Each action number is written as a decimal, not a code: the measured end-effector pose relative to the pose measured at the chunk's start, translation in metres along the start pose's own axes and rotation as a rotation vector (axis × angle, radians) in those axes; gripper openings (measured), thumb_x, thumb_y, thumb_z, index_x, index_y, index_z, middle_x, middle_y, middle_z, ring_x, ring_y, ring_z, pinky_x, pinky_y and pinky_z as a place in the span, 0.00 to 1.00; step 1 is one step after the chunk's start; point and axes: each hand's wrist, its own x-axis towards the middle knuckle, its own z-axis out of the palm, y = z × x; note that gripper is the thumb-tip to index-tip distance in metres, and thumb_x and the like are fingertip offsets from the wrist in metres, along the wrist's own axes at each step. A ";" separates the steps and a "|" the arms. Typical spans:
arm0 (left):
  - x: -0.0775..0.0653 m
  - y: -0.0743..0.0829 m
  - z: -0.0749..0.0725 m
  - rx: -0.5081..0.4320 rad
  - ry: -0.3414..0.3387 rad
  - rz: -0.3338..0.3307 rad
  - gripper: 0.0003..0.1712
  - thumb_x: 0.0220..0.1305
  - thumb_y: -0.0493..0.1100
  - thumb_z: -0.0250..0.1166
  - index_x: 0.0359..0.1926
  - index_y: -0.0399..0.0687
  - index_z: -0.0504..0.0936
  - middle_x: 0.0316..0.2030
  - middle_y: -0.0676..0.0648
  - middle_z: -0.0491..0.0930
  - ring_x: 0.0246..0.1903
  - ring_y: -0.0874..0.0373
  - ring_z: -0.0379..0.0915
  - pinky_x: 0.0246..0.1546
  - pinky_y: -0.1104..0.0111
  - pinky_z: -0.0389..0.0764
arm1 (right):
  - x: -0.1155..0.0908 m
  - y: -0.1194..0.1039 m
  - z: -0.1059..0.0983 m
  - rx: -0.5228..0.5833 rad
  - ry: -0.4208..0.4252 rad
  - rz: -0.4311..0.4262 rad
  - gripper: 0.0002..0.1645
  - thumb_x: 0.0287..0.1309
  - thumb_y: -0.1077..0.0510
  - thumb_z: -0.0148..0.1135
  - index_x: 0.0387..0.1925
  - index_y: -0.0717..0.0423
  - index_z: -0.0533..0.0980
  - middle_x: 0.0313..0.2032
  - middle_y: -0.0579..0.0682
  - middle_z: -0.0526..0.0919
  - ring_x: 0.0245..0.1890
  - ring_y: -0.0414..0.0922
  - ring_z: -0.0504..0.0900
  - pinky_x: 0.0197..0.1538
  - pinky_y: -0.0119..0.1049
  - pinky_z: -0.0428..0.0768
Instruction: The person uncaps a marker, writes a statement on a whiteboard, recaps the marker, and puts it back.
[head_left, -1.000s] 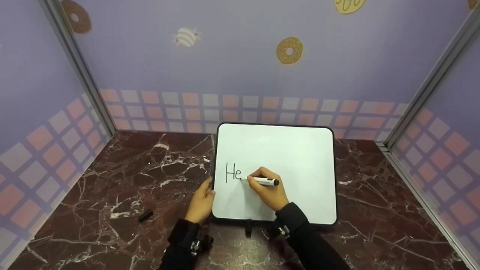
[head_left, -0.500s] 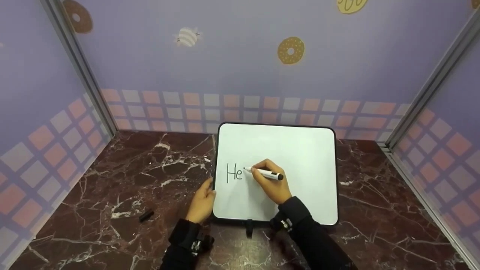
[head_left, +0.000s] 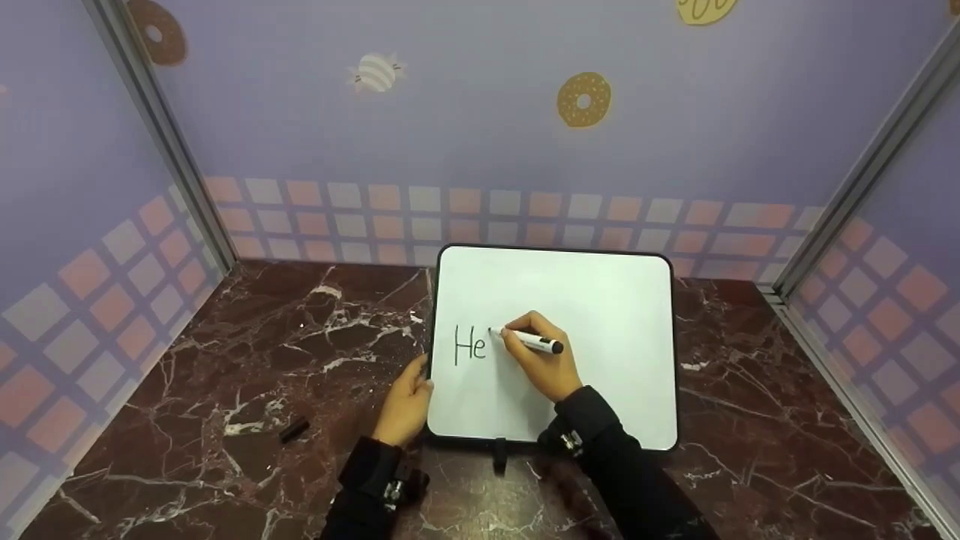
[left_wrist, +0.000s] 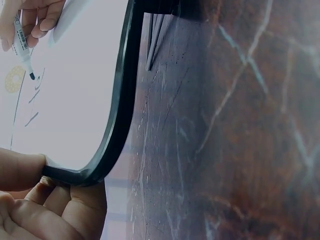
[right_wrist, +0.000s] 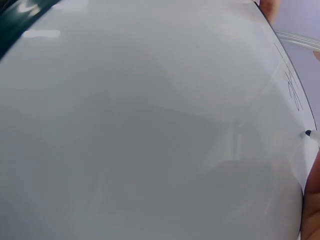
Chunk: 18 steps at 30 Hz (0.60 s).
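A whiteboard (head_left: 592,300) with a black frame stands tilted on the table, bearing the black letters "He" (head_left: 470,345) at its left. My right hand (head_left: 546,364) pinches a white marker (head_left: 536,342) with a black end, its dark tip just right of the "e". My left hand (head_left: 405,405) grips the board's left edge; in the left wrist view the thumb (left_wrist: 22,170) lies on the front and curled fingers (left_wrist: 60,210) sit behind the frame. The right wrist view mostly shows the board's white surface (right_wrist: 150,125), with the marker tip (right_wrist: 308,133) at its right edge.
A black marker cap (head_left: 294,430) lies on the dark red marbled table (head_left: 187,465), left of my left hand. A black stand foot (head_left: 500,456) juts out below the board's lower edge. Patterned walls (head_left: 480,135) enclose the back and both sides.
My right hand has moved the marker up and slightly right, from the tail of the "e" to a spot right of its top. My left hand keeps its grip on the board.
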 end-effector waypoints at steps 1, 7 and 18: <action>0.000 0.001 0.000 0.001 0.002 -0.003 0.27 0.64 0.31 0.47 0.65 0.31 0.58 0.60 0.25 0.60 0.60 0.34 0.58 0.60 0.48 0.61 | 0.000 0.000 0.000 0.000 -0.001 -0.002 0.03 0.55 0.54 0.62 0.30 0.48 0.77 0.32 0.43 0.83 0.31 0.37 0.79 0.32 0.31 0.77; 0.002 -0.003 0.000 0.009 0.004 -0.017 0.28 0.64 0.32 0.47 0.65 0.33 0.59 0.60 0.25 0.60 0.60 0.35 0.59 0.61 0.49 0.61 | -0.002 -0.001 -0.001 -0.006 -0.016 0.012 0.02 0.54 0.56 0.62 0.27 0.48 0.77 0.30 0.42 0.83 0.27 0.38 0.78 0.29 0.31 0.75; 0.002 -0.003 0.000 0.024 0.014 -0.024 0.27 0.64 0.32 0.48 0.65 0.34 0.60 0.60 0.26 0.61 0.60 0.35 0.59 0.60 0.48 0.62 | -0.010 -0.001 -0.002 0.001 -0.051 0.011 0.04 0.53 0.60 0.62 0.25 0.48 0.77 0.27 0.42 0.82 0.22 0.39 0.75 0.26 0.30 0.73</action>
